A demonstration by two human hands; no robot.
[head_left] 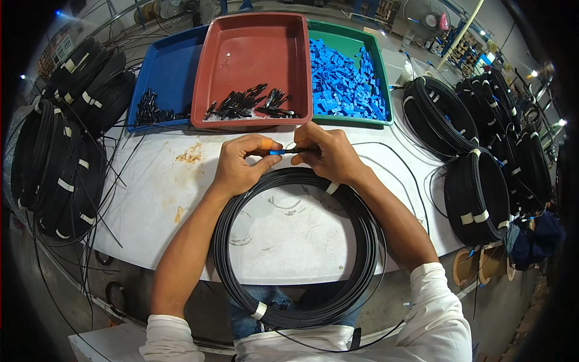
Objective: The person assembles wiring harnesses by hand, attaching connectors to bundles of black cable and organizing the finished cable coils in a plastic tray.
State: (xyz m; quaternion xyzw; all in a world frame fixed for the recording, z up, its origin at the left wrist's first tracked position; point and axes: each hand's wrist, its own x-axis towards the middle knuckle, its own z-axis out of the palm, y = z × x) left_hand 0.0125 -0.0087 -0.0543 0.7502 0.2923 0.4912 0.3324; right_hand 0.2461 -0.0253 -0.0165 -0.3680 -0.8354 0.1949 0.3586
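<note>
My left hand point(243, 161) pinches a small blue connector piece point(277, 152) between thumb and forefinger. An orange band wraps one of its fingertips. Just to the right, my right hand point(329, 153) grips a black connector point(303, 150) whose tip meets the blue piece; whether the two are joined I cannot tell. Below both hands, a large coil of black cable point(221, 241) lies partly on the white table and hangs over its front edge toward my lap. Pale tape binds the coil in places.
Behind my hands stand a blue tray point(169, 57) and a red tray point(253, 48), both with black connector parts, and a green tray point(379, 66) full of small blue pieces. More black cable coils stand at left point(51, 163) and right point(476, 196), with loose cable ends crossing the white table point(157, 199).
</note>
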